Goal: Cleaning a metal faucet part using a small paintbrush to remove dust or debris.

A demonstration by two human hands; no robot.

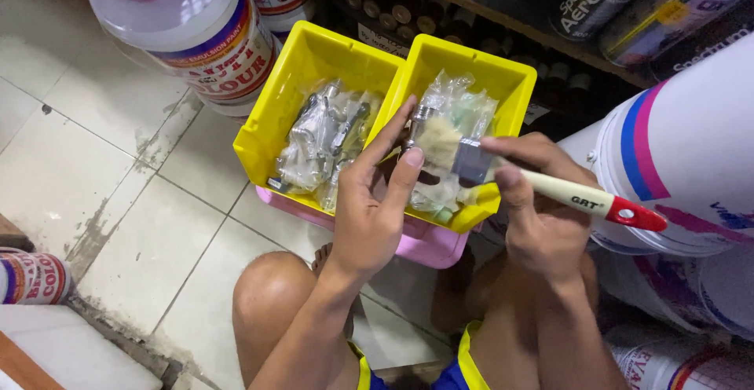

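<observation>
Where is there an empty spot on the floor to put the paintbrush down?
Bare tile floor lies left of the yellow bins, between the big paint bucket and the small can. It is crowded on the right: the white pail and shelf press close. The bins are full of bagged fittings. The right hand holds the paintbrush; the left hand touches its bristles.

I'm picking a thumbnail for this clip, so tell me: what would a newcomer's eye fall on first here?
First, the two bright yellow bins side by side at centre, full of small clear bags of metal fittings, resting on a pink tray. In front of them, the right hand holds a paintbrush with a cream and red handle, while the left hand fingers its bristles. Large white paint buckets crowd the right edge.
</observation>
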